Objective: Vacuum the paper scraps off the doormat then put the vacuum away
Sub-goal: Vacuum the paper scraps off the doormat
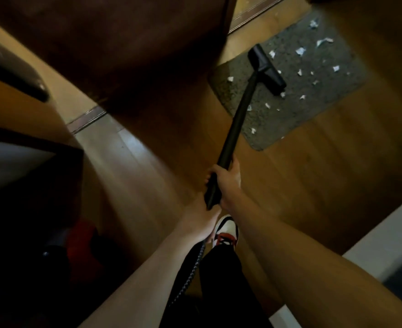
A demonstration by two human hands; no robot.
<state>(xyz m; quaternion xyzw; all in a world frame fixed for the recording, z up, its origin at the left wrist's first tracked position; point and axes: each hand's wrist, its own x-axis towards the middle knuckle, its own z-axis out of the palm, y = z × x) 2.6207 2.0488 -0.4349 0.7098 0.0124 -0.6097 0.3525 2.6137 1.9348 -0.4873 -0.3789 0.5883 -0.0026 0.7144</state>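
On the grey doormat, up and to the right of the view, the paper scraps are lying scattered, and the vacuum's floor head is resting among them near the mat's left half. One black wand is running from that head back down to the person. The right hand is gripping the wand with its fingers wrapped round, and the left hand is closing round the lower end, where the ribbed hose is trailing away past a red-and-white shoe.

The wand is looking rigid and probably light, so a two-handed hold on the tube, as now, should be steering it well; the hose is flexible and will be dragging behind. The scraps are looking thin, crumpled and nearly weightless, so they should be lifting easily, though a hard shove of the head could be scattering them onto the wooden floor. The mat is soft and may be bunching under a push.

Counting: one wand, one floor head, one hose, one mat, two hands. The scraps are numbering roughly eighteen, though blur is making the smallest hard to separate.
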